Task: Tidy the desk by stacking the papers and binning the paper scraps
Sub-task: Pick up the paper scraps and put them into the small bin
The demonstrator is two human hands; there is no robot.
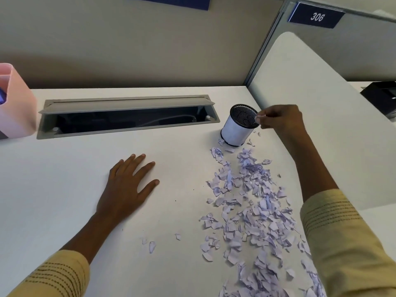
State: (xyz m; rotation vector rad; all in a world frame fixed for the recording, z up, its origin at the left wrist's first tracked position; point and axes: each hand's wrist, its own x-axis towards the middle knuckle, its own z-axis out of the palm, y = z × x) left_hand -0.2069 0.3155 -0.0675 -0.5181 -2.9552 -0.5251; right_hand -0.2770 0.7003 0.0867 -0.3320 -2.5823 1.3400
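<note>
The right hand (282, 121) hangs over the rim of a small mesh cup (240, 125), its fingers curled and the fingertips (259, 117) pinched together right at the cup's far edge; whether a scrap sits between them is too small to tell, though a pale speck shows at the tips. The left hand (128, 185) lies flat on the white desk (75, 189), fingers straight and spread, holding nothing, well apart from the scraps. The cup stands upright near the desk's right back corner, dark mesh inside and a white wrap round its outer wall. The paper scraps (252, 211) lie in a long loose drift that starts at the foot of the cup and runs toward the near edge, thickest at the lower right; a few stray bits (151, 246) lie apart to the left of the drift. Some scraps carry tiny dark print that cannot be read. Both forearms wear pale yellow sleeves (342, 243) stitched with dark dashed lines. An open cable tray (128, 118) with a raised grey flap is set into the desk behind the left hand. A pink holder (15, 112) stands at the left edge. On the partition at the upper right a dark blue plate (316, 16) reads "306" in white; a second blue plate (171, 1) at the top is cut off, its writing unreadable.
</note>
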